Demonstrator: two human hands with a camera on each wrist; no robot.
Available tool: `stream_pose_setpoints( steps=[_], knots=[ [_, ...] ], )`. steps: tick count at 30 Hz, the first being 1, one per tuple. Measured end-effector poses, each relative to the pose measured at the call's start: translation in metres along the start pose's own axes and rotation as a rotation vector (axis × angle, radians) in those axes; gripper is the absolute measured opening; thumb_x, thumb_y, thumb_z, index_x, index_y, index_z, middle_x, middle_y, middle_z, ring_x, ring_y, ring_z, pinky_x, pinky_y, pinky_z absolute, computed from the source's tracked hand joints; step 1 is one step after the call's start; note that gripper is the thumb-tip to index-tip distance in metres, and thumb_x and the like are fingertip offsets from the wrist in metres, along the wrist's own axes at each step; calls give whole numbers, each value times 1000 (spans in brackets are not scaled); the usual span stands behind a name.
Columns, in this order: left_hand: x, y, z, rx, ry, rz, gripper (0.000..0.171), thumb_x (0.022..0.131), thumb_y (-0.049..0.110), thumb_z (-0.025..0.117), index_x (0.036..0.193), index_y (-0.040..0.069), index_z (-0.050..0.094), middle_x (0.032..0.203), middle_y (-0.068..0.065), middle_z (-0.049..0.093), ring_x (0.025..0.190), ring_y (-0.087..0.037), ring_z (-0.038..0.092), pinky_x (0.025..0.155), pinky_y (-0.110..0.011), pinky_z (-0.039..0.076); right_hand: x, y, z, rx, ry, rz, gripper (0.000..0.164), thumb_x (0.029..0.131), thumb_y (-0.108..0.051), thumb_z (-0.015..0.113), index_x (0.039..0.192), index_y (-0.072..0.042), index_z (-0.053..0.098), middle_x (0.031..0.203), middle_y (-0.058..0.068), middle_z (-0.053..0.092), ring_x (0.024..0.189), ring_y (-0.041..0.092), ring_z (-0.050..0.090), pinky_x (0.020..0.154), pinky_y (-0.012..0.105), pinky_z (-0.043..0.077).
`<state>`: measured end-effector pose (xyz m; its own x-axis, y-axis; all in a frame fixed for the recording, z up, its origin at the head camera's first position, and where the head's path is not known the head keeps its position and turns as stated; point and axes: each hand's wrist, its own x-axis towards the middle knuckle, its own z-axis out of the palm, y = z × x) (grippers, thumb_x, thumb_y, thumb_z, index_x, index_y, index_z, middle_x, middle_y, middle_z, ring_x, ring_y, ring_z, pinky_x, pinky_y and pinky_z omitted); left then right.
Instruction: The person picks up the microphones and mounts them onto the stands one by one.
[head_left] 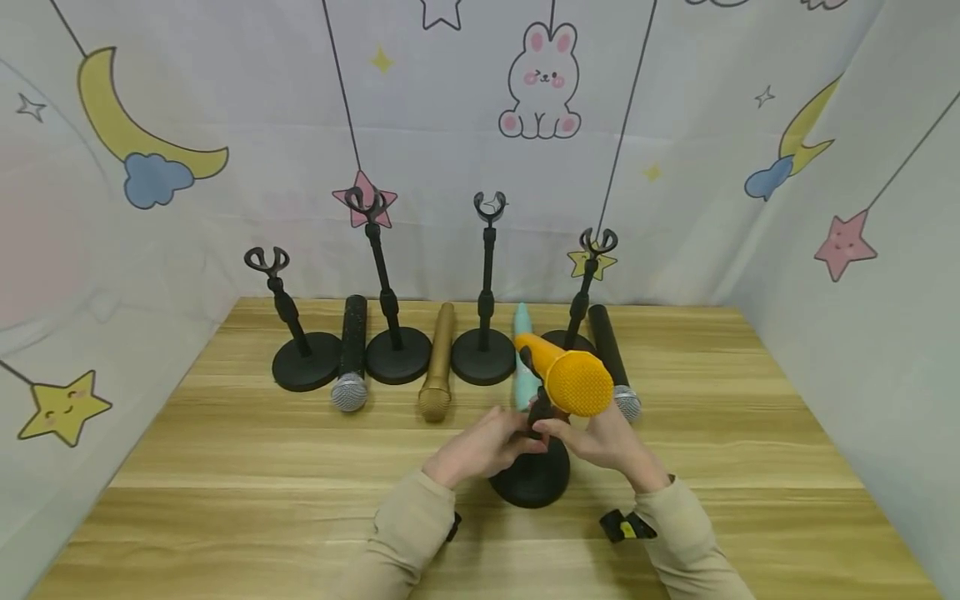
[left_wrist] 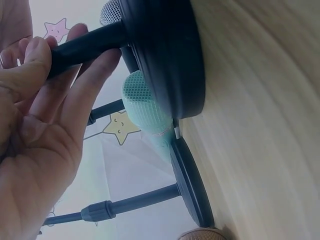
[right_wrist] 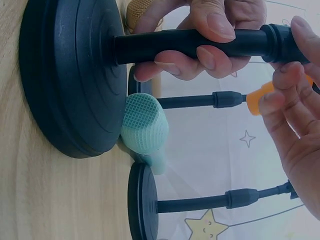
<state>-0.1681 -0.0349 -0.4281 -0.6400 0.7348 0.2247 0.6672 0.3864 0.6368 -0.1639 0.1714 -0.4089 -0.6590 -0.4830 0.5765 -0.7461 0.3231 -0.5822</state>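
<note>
An orange microphone [head_left: 577,382] sits tilted in the holder at the top of a black microphone stand [head_left: 531,485]. My left hand [head_left: 480,446] grips this stand's pole; in the right wrist view its fingers wrap the pole above the round base [right_wrist: 75,75]. Higher up, thumb and fingers of my right hand [head_left: 606,437] pinch the pole's collar [right_wrist: 282,44], just below the orange microphone. Right behind the base lies a mint green microphone [right_wrist: 145,125], its grille toward me.
Behind stands a row of black stands with unfilled holders [head_left: 303,362] [head_left: 397,357] [head_left: 483,358] [head_left: 588,287]. Between them lie a black microphone [head_left: 352,350] and a gold microphone [head_left: 441,358], with another black microphone [head_left: 609,342] at right. A printed curtain [head_left: 450,150] backs the wooden table [head_left: 247,500].
</note>
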Motion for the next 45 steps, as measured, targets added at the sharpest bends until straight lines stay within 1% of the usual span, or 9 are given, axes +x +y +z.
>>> stream_pose_setpoints(
  steps=[4,6,11,14,19,24,32,38,45],
  knots=[
    [1,0,1,-10,-1,-2,12,99,15,64,100,5,71,89,-6,75,71,-3,58,67,-11,45,-3,2,-2,29,-15,25,31,79,3,82,95,-6,57,72,3,57,66,3,50,58,28,47],
    [1,0,1,-10,0,7,13,99,13,64,100,4,72,90,-8,77,68,-4,60,64,-10,43,-4,2,-3,36,-27,41,30,80,2,81,94,-5,56,72,3,58,66,2,50,58,26,46],
    [-1,0,0,-7,-1,14,14,99,12,64,101,2,73,88,-10,77,63,-2,58,61,-9,42,-3,-2,-4,67,-65,92,29,82,-1,81,99,-5,57,75,4,58,66,3,50,57,26,47],
    [-1,1,0,-8,-1,-2,14,99,13,63,106,3,71,90,-9,76,70,-2,60,66,-10,46,1,-4,-2,94,-39,75,33,80,-2,84,104,-5,61,76,5,60,62,5,48,53,26,45],
    [-1,2,0,-4,-3,-11,18,100,12,62,115,4,68,103,-8,76,93,-15,72,80,-16,53,7,-7,2,82,26,59,35,74,-1,87,100,-7,65,67,2,54,58,2,45,50,25,42],
    [-1,2,0,-17,-2,-10,16,100,11,62,113,4,68,99,-7,76,90,-13,70,78,-15,52,5,-7,2,88,25,90,30,77,2,85,95,-7,63,65,0,51,59,1,45,51,32,43],
    [-1,4,0,-41,3,-27,10,98,13,64,104,5,67,91,-8,76,76,-6,60,70,-13,46,3,-5,2,124,-7,101,30,82,4,79,107,-7,66,87,10,68,65,3,48,57,25,44],
    [-2,4,0,-36,-1,-23,11,99,14,64,103,5,67,85,-8,75,71,-3,54,67,-12,44,2,-5,1,168,-10,68,31,84,7,76,111,-4,65,98,16,71,67,5,49,60,23,44],
    [-1,3,0,-24,10,-14,10,99,15,64,101,6,67,85,-5,75,72,-3,55,69,-12,45,-1,-4,-2,160,-9,100,26,85,1,78,102,1,58,75,5,55,65,4,47,58,25,42]
  ],
)
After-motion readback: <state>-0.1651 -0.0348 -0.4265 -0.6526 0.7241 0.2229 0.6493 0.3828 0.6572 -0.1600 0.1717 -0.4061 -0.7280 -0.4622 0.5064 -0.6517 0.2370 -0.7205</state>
